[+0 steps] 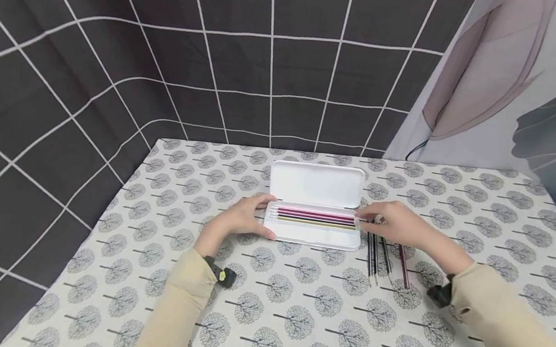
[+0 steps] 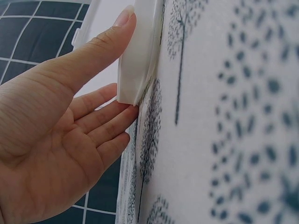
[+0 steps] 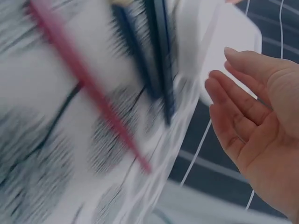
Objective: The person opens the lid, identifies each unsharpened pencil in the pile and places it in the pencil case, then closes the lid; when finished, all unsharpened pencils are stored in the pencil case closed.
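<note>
A white pencil case [image 1: 319, 238] lies unfolded on the table, its lid [image 1: 316, 183] raised at the back. Several pencils, pink, dark and yellow, lie side by side inside [image 1: 315, 218]. My left hand [image 1: 239, 216] grips the case's left end, thumb at the front corner and fingers toward the back; the left wrist view shows the thumb along the case wall [image 2: 135, 79]. At the right end is my right hand [image 1: 397, 224], its fingers loosely bent with nothing between them in the right wrist view. Several dark pencils [image 1: 373, 258] and a dark red pencil [image 1: 403, 267] lie below it.
A cloth printed with grey trees [image 1: 276, 289] covers the table. Behind the far edge hangs a dark curtain with white grid lines [image 1: 299, 68]; a pale patterned curtain [image 1: 497, 117] hangs at the right. Each wrist wears a dark strap with a small device.
</note>
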Available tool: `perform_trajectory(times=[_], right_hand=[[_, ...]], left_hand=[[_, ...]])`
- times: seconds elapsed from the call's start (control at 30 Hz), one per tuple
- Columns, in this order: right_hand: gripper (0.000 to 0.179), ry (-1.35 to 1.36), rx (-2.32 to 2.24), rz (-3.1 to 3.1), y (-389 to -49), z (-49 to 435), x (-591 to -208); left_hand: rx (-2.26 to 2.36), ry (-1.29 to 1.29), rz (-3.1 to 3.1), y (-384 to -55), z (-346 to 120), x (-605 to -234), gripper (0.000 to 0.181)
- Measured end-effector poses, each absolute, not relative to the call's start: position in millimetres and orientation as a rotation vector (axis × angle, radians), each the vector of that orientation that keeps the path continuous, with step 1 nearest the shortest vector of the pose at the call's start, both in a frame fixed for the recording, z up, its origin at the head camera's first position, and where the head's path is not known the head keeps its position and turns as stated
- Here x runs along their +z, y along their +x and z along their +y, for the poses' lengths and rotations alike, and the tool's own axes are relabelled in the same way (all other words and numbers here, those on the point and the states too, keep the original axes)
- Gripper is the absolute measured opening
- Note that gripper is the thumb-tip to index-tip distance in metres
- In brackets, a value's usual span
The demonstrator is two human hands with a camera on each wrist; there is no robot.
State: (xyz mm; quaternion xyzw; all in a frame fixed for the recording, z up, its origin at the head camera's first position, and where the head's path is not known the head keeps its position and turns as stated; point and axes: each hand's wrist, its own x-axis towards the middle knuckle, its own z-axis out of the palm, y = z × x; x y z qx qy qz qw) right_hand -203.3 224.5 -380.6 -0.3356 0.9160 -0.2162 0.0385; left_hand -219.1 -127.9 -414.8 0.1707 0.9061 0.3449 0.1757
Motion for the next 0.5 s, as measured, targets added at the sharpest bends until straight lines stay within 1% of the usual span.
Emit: perform_trajectory(times=[0.23,0.37,0.5], right_hand=[[0.028,-0.88,-0.74,2.831,-192,262,-382],[0.026,-0.837,-0.78,2.848,-186,275,-385],[0.029,-0.755,-0.756,2.879,-180,284,-389]], left_hand=[[0.986,0.484,2.572,-218,-131,-414,0.094],[0.996,0.51,2.564,-217,-129,-413,0.092],[0.993,0.522,2.569,-217,-128,-413,0.092]])
